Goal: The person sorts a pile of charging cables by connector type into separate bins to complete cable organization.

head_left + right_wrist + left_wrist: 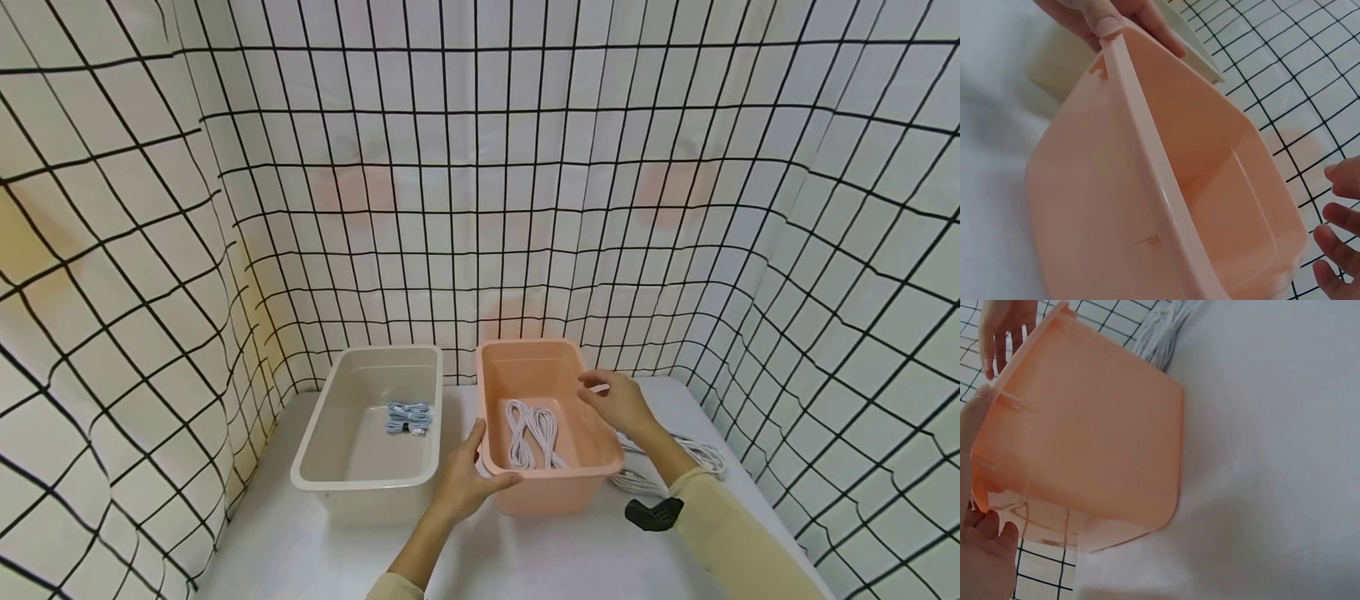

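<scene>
While left hand (462, 483) grips bin (551, 493) — right hand (621, 405) half-spread.

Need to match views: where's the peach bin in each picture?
Head: peach bin sits in the lower half, just right of centre.
Left wrist: it takes up much of the left half, outer wall showing.
Right wrist: it fills the centre and runs off the bottom edge, part of the inside visible.
Shared landmark: the left hand on its rim, low centre in head, left edge in left wrist, top in right wrist.
</scene>
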A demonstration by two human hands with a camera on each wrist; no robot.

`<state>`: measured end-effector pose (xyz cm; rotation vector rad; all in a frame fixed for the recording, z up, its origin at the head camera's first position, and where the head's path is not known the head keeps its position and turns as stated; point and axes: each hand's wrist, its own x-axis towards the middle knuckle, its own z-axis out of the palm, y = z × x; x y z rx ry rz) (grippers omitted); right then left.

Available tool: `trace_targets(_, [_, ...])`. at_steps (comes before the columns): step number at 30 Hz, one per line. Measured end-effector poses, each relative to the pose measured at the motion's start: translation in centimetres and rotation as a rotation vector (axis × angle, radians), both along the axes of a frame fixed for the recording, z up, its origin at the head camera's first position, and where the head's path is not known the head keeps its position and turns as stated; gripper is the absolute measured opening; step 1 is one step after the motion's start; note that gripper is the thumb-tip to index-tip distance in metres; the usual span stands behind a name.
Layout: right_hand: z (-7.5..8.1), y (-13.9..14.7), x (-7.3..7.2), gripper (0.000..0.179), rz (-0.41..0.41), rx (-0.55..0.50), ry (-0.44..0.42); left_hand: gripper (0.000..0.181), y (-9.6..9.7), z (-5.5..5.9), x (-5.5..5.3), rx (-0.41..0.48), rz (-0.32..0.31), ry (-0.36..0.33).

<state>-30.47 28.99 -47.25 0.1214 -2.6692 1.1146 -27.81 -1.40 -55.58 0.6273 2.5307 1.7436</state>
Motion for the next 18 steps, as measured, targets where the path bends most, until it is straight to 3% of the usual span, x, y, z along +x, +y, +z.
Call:
trace_targets(7, [0.19, 0.0, 0.27, 0.04, 0.022, 0.001, 0.025, 0.116, 0.09, -0.14, -0.03, -0.012, 0.005, 0.013])
trace_targets(18, [0.38, 0.89, 0.82, 0.043, 0.005, 0.038, -0.013, 0.115, 0.09, -0.4, -0.15, 0.006, -0.007, 0.024])
